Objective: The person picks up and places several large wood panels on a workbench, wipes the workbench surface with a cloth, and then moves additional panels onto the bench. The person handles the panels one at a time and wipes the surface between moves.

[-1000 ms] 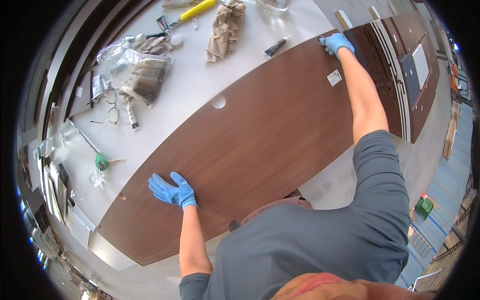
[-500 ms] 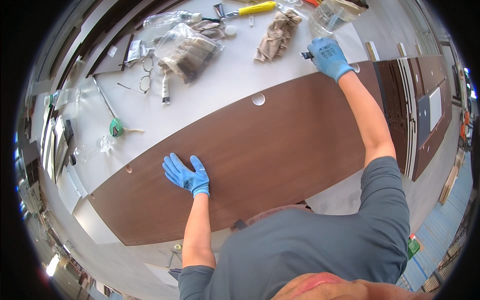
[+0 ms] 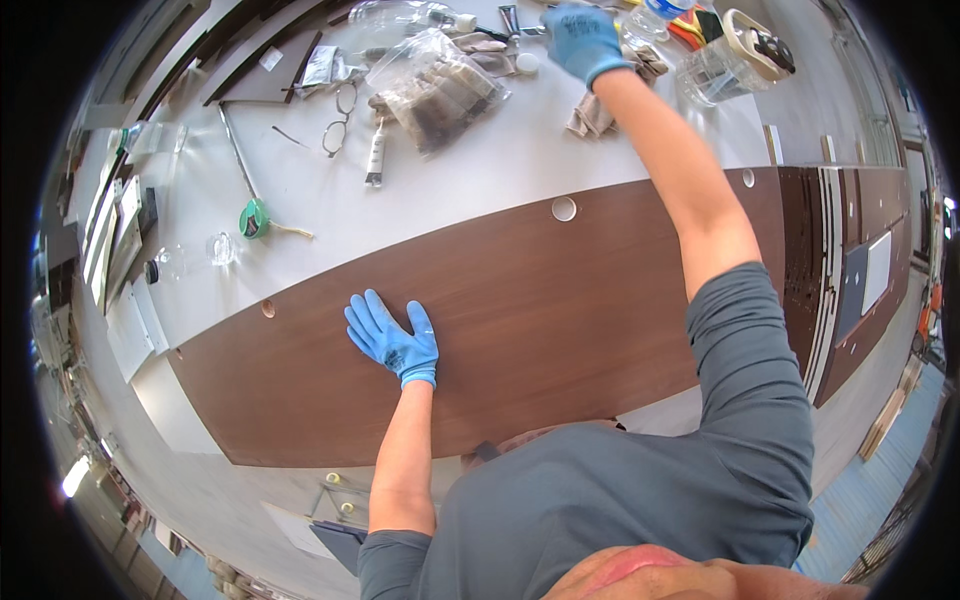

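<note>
A long brown panel with a curved far edge lies across the table in front of me. My left hand, in a blue glove, rests flat on it with the fingers spread. My right hand, gloved the same, reaches to the far side of the table, beyond the panel. It hangs over or beside a crumpled beige cloth, partly covering it. Its fingers are turned away and smeared, so what they hold, if anything, is hidden. Left of this hand lies a black-capped tube.
Left of the cloth are a plastic bag with brown contents, a white tube, glasses and a green tape measure. A clear container stands at the far right. Brown panels are stacked on the right.
My right hand has moved from the panel's far right edge leftward and farther away, and the small black object at its fingers no longer shows. My left hand stays flat; the view has shifted.
</note>
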Demonstrator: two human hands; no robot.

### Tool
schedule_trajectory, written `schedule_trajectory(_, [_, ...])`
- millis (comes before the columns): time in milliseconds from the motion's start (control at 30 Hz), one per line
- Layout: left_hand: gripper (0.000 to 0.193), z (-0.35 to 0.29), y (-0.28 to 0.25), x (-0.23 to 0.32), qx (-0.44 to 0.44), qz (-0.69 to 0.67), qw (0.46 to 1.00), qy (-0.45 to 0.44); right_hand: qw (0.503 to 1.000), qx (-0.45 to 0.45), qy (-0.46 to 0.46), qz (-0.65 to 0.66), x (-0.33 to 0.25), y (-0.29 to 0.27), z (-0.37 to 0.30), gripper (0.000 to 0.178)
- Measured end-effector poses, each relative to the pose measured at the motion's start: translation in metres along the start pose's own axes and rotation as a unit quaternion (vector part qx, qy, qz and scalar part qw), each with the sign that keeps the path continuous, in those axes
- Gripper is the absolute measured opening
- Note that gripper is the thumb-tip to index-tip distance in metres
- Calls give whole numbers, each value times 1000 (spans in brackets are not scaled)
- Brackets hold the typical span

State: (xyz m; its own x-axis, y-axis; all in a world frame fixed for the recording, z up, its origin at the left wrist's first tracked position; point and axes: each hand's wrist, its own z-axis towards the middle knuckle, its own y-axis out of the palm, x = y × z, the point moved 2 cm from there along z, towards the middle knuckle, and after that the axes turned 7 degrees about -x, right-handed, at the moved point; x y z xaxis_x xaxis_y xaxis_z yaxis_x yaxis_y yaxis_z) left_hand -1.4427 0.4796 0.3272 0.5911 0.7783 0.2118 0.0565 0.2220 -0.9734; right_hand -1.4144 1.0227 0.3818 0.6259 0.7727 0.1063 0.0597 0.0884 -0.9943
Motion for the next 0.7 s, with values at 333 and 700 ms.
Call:
schedule_trajectory(333, [77,0,-2,-5,-8,-15,1000,-17,989,-45,14,138,-29,73,-21,39])
schedule_trajectory(700, [80,-3,-2,-10,-18,-24,999,-27,978,63,-93,176,-159,20,-121,21])
